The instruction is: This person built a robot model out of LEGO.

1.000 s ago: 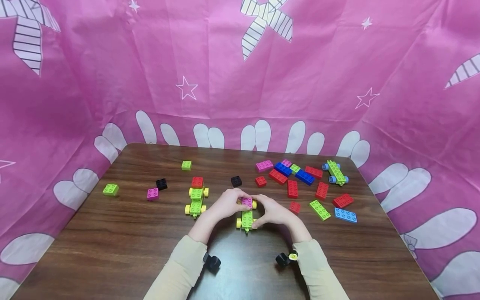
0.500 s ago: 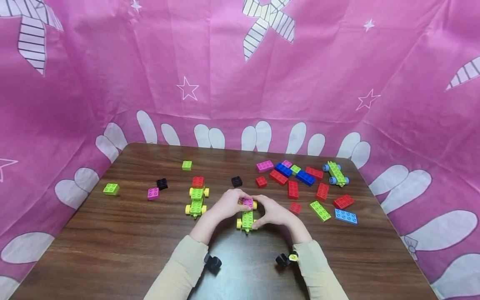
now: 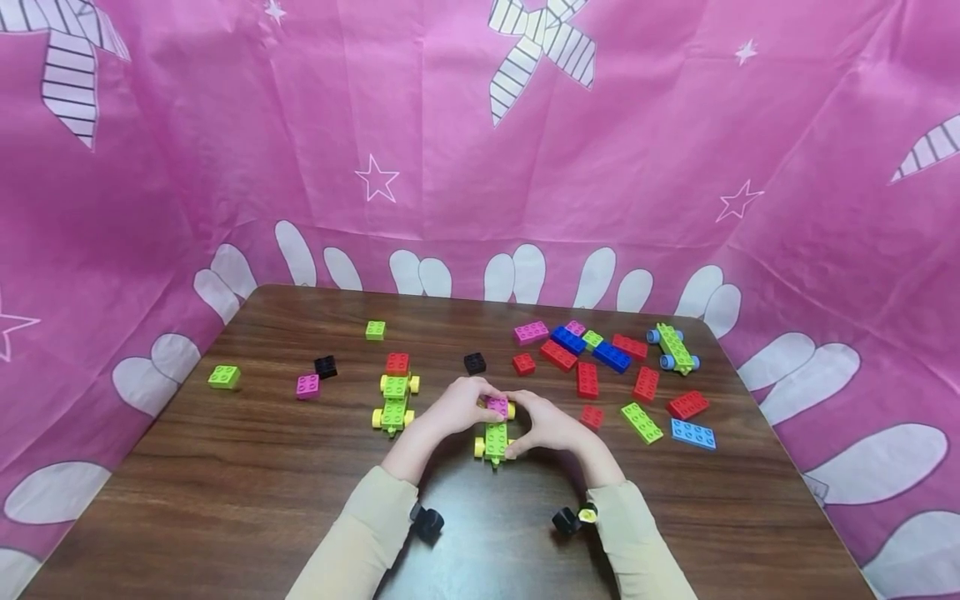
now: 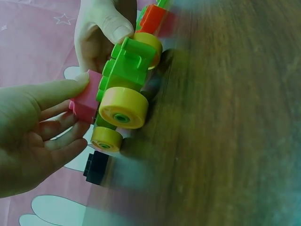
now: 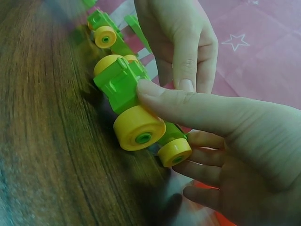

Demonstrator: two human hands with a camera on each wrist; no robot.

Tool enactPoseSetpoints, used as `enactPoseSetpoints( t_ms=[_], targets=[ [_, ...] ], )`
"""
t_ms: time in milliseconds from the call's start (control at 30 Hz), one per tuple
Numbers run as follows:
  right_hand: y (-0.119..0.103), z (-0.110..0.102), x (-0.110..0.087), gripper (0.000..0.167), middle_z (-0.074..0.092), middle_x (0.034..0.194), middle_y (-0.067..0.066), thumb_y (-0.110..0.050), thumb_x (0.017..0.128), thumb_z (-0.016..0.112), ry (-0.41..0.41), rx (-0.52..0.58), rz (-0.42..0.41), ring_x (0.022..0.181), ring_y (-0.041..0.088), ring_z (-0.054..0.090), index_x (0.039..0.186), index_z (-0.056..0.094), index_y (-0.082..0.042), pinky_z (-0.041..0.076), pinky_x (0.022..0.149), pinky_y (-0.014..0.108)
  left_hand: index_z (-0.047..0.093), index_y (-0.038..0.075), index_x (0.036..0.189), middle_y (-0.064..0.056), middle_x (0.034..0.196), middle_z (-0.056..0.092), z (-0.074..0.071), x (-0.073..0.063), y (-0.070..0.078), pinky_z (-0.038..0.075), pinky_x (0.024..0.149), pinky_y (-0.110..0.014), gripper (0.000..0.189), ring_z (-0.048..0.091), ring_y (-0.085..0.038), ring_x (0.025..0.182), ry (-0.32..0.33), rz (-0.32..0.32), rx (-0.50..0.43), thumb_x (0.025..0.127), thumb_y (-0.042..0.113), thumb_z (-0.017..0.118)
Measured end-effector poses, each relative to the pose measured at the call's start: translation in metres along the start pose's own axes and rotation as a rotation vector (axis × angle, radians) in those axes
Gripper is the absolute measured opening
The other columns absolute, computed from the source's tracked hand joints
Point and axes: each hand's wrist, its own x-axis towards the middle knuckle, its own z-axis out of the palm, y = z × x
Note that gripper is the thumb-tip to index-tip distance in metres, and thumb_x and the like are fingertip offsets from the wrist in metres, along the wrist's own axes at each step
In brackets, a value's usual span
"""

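A lime-green toy car base [image 3: 496, 437] with yellow wheels stands on the table between my hands. On its far end sits a pink brick [image 4: 89, 96], pinched between the thumb and fingers of my left hand [image 3: 461, 406]. My right hand [image 3: 551, 423] grips the car base from the right; in the right wrist view its thumb presses on the end of the green body [image 5: 123, 87], with the other fingers reaching along the far wheel [image 5: 175, 152]. Part of the pink brick is covered by my fingers in the head view.
Left of my hands is another yellow-wheeled green car [image 3: 393, 404] with a red brick [image 3: 397, 363] at its far end. A black brick [image 3: 475, 362] lies just beyond my hands. Several loose bricks and a blue-wheeled car [image 3: 675, 348] lie at the back right.
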Motion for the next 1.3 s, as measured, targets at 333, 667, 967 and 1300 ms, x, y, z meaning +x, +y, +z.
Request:
enactPoseSetpoints(
  t_ms=[333, 667, 967, 1300],
  targets=[
    [-0.001, 0.0, -0.001, 0.092, 0.047, 0.145, 0.019, -0.034, 0.072, 0.087, 0.006, 0.0, -0.009, 0.136, 0.038, 0.041, 0.144, 0.042, -0.001, 0.034, 0.111, 0.06, 0.075, 0.007, 0.11, -0.008, 0.107, 0.074, 0.0, 0.002, 0.009, 0.053, 0.091, -0.038, 0.03, 0.066, -0.022, 0.102, 0.007, -0.087, -0.013, 0.083, 0.019, 0.079],
    [-0.001, 0.002, -0.002, 0.091, 0.047, 0.145, 0.019, -0.033, 0.071, 0.087, 0.014, 0.003, -0.011, 0.136, 0.039, 0.041, 0.144, 0.042, -0.002, 0.034, 0.111, 0.06, 0.076, 0.006, 0.106, -0.008, 0.102, 0.075, 0.005, 0.001, 0.012, 0.054, 0.089, -0.038, 0.028, 0.067, -0.022, 0.099, 0.084, -0.075, 0.025, 0.08, 0.017, 0.081],
    [0.0, 0.001, -0.002, 0.092, 0.047, 0.145, 0.02, -0.034, 0.071, 0.087, 0.014, -0.009, -0.008, 0.136, 0.039, 0.041, 0.144, 0.042, -0.001, 0.034, 0.11, 0.06, 0.076, 0.007, 0.108, -0.008, 0.104, 0.075, 0.007, 0.0, 0.011, 0.054, 0.09, -0.038, 0.029, 0.067, -0.022, 0.1, 0.089, -0.081, 0.011, 0.081, 0.016, 0.08],
    [0.002, 0.002, 0.0, 0.091, 0.049, 0.144, 0.017, -0.035, 0.071, 0.088, 0.018, -0.016, -0.005, 0.135, 0.037, 0.043, 0.143, 0.044, -0.003, 0.035, 0.111, 0.058, 0.076, 0.006, 0.108, -0.008, 0.103, 0.074, 0.008, -0.001, 0.009, 0.054, 0.089, -0.038, 0.029, 0.066, -0.021, 0.098, 0.09, -0.056, 0.016, 0.081, 0.016, 0.079]
  ],
)
